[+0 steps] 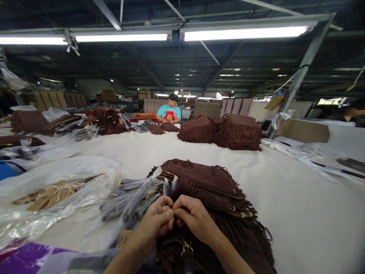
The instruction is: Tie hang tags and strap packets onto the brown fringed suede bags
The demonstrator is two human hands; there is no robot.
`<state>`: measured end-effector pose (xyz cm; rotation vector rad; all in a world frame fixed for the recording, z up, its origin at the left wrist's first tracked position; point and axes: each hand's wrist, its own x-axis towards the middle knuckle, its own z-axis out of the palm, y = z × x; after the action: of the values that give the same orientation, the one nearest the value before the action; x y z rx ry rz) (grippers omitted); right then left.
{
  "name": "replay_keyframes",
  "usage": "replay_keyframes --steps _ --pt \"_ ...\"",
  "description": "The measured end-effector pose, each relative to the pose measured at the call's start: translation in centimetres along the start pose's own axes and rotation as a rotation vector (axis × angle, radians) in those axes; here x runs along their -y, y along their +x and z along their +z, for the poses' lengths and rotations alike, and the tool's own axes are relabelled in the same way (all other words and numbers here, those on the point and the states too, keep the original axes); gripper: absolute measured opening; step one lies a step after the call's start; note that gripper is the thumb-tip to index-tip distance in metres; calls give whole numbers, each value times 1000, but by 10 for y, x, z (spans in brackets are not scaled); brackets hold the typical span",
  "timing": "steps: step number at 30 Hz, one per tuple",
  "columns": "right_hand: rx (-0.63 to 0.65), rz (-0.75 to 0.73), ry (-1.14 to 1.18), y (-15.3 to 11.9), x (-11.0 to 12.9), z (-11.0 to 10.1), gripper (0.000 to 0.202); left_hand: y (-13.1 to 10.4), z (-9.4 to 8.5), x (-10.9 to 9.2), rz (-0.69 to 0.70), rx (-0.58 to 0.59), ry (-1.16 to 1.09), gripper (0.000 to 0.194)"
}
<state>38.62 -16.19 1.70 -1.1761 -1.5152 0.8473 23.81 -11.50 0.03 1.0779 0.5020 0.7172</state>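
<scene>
My left hand point(159, 217) and my right hand point(191, 215) meet at the fingertips, low in the middle of the head view. Both are closed in a pinch; a thin dark cord seems to hang below them, but what the fingertips hold is too small to make out. Right beneath and behind them lies a stack of dark brown fringed bags point(196, 175) with gold zippers. A metal ring and clasp point(186, 249) show just under my hands. Plastic-wrapped straps point(131, 198) spread to the left of the bags, and a brown tag point(123, 239) rests near my left wrist.
Clear plastic bags and tags with white strings point(54, 194) cover the left of the white table point(308, 213). More fringed bags point(238, 131) stand at the far side. Across the table a person in a red apron point(170, 114) handles brown pieces. Another person is partly visible far right.
</scene>
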Motion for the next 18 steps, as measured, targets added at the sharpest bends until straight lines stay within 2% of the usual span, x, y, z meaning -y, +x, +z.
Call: replay_keyframes --steps 3,8,11,13,15,16,18 --pt "13 -38 -46 0 1 -1 14 -1 1 0 -9 3 -33 44" --pt "15 42 74 0 -9 4 15 2 -2 2 -12 -1 -50 42" --pt "-19 61 39 2 -10 7 17 7 -7 5 -21 5 -28 44" --pt "-57 1 -88 -2 1 4 15 9 -9 5 -16 3 -18 45" --pt "-58 -127 -238 -13 20 -4 19 10 -9 4 -4 -6 -24 45" --pt "-23 -196 -310 -21 30 -9 25 9 -9 3 6 -12 -32 45" --pt "136 -281 -432 -46 44 -15 38 7 -6 0 21 -28 -43 43"
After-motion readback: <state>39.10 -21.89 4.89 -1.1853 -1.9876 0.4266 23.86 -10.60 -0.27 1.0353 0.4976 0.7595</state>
